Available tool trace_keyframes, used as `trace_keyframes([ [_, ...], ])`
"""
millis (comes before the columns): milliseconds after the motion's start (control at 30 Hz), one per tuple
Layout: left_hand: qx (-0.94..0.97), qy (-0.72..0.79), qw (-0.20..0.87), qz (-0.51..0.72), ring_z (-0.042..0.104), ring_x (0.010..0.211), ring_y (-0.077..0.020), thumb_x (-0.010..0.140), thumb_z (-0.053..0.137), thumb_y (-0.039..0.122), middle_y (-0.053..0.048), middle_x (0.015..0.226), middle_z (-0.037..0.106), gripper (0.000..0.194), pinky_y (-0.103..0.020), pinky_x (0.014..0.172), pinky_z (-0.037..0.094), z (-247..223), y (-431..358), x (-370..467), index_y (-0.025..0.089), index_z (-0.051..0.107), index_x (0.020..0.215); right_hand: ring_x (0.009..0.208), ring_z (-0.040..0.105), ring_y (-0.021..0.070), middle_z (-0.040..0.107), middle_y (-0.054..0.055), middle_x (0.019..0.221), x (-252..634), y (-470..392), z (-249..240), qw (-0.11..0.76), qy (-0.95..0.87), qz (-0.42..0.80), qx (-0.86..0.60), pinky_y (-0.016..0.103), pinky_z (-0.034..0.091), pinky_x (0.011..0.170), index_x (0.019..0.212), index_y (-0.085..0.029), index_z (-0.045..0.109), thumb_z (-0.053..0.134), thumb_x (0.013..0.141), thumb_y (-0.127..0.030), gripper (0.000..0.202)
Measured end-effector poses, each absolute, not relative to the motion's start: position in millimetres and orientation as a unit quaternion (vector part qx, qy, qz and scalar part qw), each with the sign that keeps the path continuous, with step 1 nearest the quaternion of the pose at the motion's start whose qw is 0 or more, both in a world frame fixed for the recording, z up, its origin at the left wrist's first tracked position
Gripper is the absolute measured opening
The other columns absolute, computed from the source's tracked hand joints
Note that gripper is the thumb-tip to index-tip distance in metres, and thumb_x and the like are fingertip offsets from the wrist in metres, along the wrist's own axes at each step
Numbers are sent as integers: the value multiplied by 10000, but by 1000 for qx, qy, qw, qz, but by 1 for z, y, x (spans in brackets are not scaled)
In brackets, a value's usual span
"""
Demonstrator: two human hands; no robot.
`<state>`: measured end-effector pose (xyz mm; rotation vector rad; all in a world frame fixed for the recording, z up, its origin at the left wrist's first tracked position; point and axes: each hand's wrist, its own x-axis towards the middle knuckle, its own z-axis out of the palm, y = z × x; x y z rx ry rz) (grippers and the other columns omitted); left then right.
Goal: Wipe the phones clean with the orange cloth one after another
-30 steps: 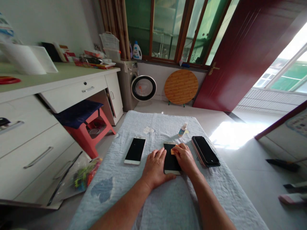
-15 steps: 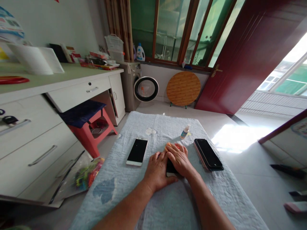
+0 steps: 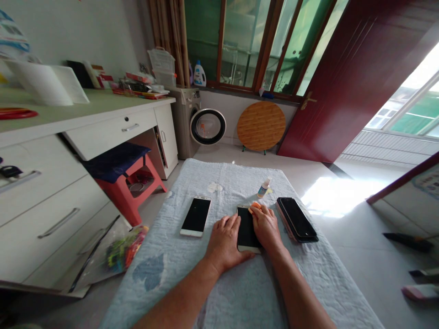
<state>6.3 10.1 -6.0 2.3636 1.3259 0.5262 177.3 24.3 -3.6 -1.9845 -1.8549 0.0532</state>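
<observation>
A smartphone [image 3: 247, 230] with a dark screen and pale borders lies face up on the cloth-covered table between my hands. My left hand [image 3: 224, 240] braces it, fingers along its left edge and thumb at the bottom edge. Closed fingers of my right hand [image 3: 267, 227] press a small orange pad [image 3: 255, 208] against the upper right of the screen; most of the pad is hidden by the hand. To the left lies a white phone [image 3: 196, 216]. Right of my hands sits a black phone [image 3: 297, 219] on a pinkish case or second phone. Behind stands a small spray bottle [image 3: 264, 188].
A pale blue quilted cloth [image 3: 154, 292] covers the table. At left are a white desk [image 3: 109, 132], a red stool [image 3: 126, 192] and a plastic bag [image 3: 113, 256]. Farther back are a washing machine [image 3: 185, 114] with its door open, a round wooden board [image 3: 261, 125] and a red door [image 3: 325, 77].
My right hand has slid right, off the middle of the phone, with the orange pad, uncovering more of the screen. The left hand stays at the phone's left side.
</observation>
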Motion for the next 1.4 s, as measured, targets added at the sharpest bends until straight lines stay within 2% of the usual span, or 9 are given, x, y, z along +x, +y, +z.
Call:
trace_keyframes([
  [133,843,469,190,180,372,1323,-372,596,725,661,-108,1480,422,992,-509,1090,309,-6,10,6,203,406,1416,887,542,208,608,87,975,183,24,-5,234,-662,33,-711,306,414,830,1026,-203,707,394,897,-165,340],
  [300,845,466,187,183,357,1330,-379,602,719,663,-114,1488,407,1010,-512,1097,299,-10,10,5,198,383,1433,850,558,179,590,60,894,189,21,5,244,-700,85,-666,273,428,798,853,-191,702,418,785,-83,312],
  [500,848,467,177,180,358,1324,-374,623,694,687,-120,1491,403,1004,-502,1098,300,-10,10,5,174,387,1430,811,574,156,580,47,877,191,8,27,208,-746,170,-609,260,432,759,835,-190,708,420,761,-62,323],
  [700,844,474,170,183,376,1317,-362,685,648,673,-137,1481,411,947,-483,1093,306,-9,9,5,153,379,1429,754,575,114,587,6,871,179,-9,50,169,-782,306,-516,221,432,720,766,-221,718,463,742,-67,300],
  [833,842,476,172,184,386,1310,-357,713,609,680,-138,1470,426,914,-475,1087,311,-8,9,4,153,382,1424,730,559,106,581,-9,833,176,-12,53,152,-787,337,-494,208,419,688,759,-227,721,491,753,-71,278],
  [1033,847,472,163,185,380,1309,-345,647,701,653,-116,1479,419,956,-466,1094,310,-11,10,5,168,394,1412,796,536,142,554,17,796,171,4,27,211,-759,225,-573,251,406,762,849,-210,731,472,822,-68,297],
  [1167,845,475,164,185,380,1304,-344,619,726,636,-108,1467,431,960,-470,1092,315,-10,10,5,182,404,1401,872,517,176,575,54,887,168,19,8,252,-747,141,-600,286,403,819,909,-197,724,461,876,-96,283],
  [1400,849,468,167,179,374,1303,-337,625,714,568,-109,1462,434,955,-457,1108,295,-6,9,4,152,384,1419,870,488,200,592,77,983,177,34,-8,243,-731,30,-637,316,382,831,997,-210,700,405,946,-176,302],
])
